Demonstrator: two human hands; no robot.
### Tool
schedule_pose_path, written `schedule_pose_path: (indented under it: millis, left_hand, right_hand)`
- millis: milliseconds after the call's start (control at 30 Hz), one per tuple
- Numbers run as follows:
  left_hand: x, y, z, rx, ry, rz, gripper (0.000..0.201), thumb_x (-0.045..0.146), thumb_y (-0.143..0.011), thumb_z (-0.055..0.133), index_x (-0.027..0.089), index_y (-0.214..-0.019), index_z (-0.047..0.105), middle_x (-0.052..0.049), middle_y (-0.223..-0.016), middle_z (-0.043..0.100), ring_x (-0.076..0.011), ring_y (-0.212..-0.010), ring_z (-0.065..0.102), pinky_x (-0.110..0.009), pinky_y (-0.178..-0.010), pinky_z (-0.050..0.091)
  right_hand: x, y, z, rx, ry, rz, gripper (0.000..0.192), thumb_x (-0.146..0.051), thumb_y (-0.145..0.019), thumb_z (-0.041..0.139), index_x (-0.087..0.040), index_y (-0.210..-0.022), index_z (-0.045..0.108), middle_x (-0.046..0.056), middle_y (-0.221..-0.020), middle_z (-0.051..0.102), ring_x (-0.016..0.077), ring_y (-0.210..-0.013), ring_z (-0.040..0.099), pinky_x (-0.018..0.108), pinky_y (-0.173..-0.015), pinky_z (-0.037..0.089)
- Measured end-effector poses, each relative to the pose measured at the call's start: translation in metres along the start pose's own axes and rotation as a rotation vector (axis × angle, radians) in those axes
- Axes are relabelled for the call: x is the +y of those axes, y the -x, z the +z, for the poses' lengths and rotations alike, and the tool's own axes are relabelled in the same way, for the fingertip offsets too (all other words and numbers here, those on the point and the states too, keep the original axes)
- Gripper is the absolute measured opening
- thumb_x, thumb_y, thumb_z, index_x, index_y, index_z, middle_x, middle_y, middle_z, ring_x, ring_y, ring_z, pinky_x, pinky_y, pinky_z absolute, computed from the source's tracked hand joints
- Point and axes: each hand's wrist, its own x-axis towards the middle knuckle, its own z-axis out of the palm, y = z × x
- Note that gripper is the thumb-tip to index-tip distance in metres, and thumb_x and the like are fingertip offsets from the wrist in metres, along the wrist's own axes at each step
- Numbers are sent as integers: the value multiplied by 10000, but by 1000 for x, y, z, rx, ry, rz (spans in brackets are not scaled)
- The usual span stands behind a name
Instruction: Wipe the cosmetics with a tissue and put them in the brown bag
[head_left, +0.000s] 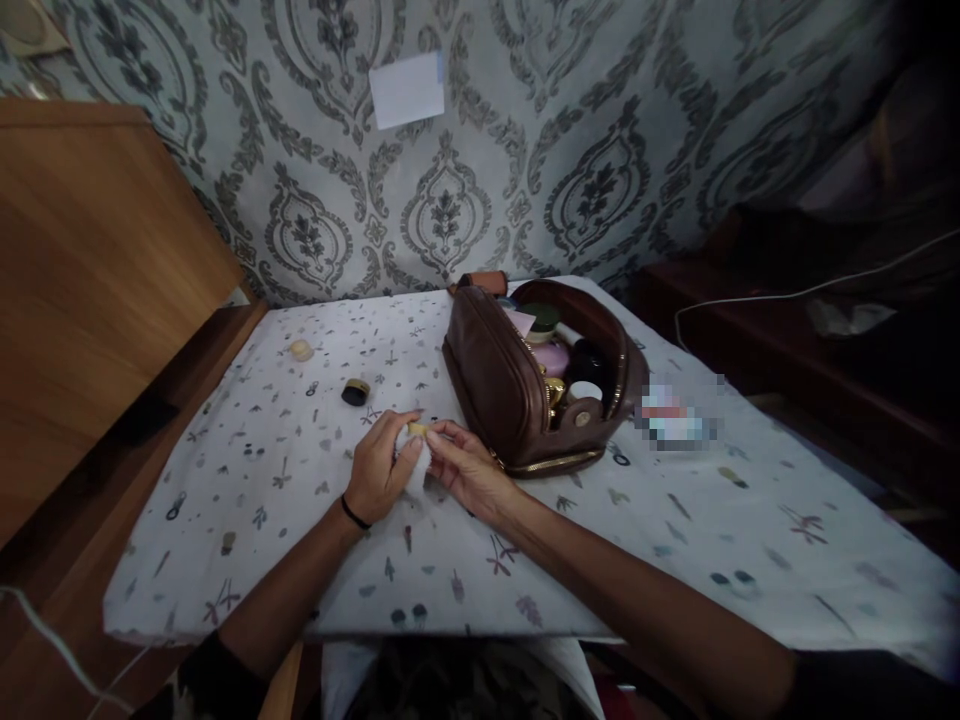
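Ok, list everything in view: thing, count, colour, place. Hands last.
toiletry bag: one, brown, open, right of centre on the table, full of small containers
black cap: one, black with gold rim, left of the bag
round lid: one, cream, far left of the table
tablecloth: one, white, small printed motifs
paper note: one, white, on the patterned wall
cabinet: one, wooden, left
small white item: one, held between both hands
left hand: gripping the item
right hand: pinching its top
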Motion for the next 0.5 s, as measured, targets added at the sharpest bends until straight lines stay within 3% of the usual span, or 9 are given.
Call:
schedule_pose_path:
  millis: [200,333,500]
  left_hand:
    - [3,-3,-2,20,55,9,248,298,-1012,421,168,-1042,630,-65,-925,667,-194,-887,628,-308,-809,483]
    - [4,-4,-4,59,116,-140,258,329,-1010,417,181,-960,621,-42,-861,678,-178,-810,634,-288,-757,479]
    - [2,-5,-4,66,129,-268,301,385,-1004,414,177,-1093,613,10,-732,610,-149,-623,551,-278,-659,448]
  right_hand:
    - [0,1,0,-2,17,-4,380,-293,-555,964,-168,-739,655,-44,-775,687,62,-662,635,171,-630,532]
    - [-2,1,-1,-54,11,54,400,-358,-582,953,-159,-802,685,-11,-766,716,86,-642,682,150,-550,524]
    - [-3,0,-4,-83,-13,60,422,-355,-648,925,-172,-952,699,14,-809,748,94,-623,699,133,-492,487]
